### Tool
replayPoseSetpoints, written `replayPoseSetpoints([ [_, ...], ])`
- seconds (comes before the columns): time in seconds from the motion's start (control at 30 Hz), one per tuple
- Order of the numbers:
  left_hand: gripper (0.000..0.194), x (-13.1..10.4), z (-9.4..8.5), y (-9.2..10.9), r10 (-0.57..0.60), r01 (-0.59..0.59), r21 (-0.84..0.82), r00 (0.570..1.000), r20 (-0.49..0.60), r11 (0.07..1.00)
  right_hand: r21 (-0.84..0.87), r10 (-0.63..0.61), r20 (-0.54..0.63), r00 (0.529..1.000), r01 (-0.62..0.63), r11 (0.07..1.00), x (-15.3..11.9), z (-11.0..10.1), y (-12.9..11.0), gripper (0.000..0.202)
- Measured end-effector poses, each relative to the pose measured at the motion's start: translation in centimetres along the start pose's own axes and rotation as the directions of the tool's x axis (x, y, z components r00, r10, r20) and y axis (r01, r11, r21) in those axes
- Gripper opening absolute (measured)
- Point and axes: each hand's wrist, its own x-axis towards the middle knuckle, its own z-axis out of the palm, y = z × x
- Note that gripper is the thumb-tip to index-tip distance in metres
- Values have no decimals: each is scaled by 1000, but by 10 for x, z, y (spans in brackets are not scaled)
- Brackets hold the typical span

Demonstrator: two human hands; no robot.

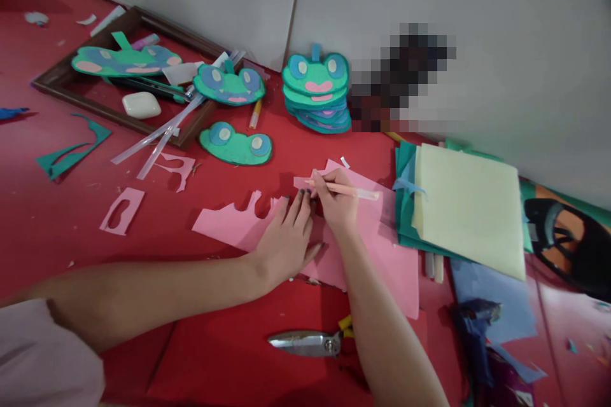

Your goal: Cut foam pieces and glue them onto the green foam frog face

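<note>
A pink foam sheet [382,248] with cut-out gaps along its left part lies in front of me. My left hand [289,232] rests flat on it, fingers stretched toward the far edge. My right hand [338,200] grips a peach-coloured pen [356,191], whose tip points left, close to the left fingertips and the sheet's upper edge. Whether the tip touches the foam I cannot tell. Scissors [308,343] with yellow handles lie near my right forearm, which partly hides them. A green foam frog face [236,145] lies beyond my left hand.
Stacked frog faces [316,92] stand by the wall. A brown frame [86,98] at the far left holds more foam pieces, a white eraser-like block [142,105] and glue sticks [167,133]. Cream foam sheets [470,203] lie on the right, beside a black tape dispenser-like object [568,248]. Pink scraps [123,211] lie left.
</note>
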Motion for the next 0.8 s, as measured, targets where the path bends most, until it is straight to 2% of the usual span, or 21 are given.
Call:
replayPoseSetpoints([
  [0.33,62,0,-2,0,1,-1,0,1000,5,1000,56,6,31,1000,-7,998,1,0,-4,30],
  [0.57,62,1,-3,0,-2,2,-1,1000,18,1000,63,2,-30,1000,0,998,2,0,2,32],
  [0.8,62,0,-3,0,3,-3,4,1000,12,1000,80,9,14,1000,-10,997,2,0,1,29],
])
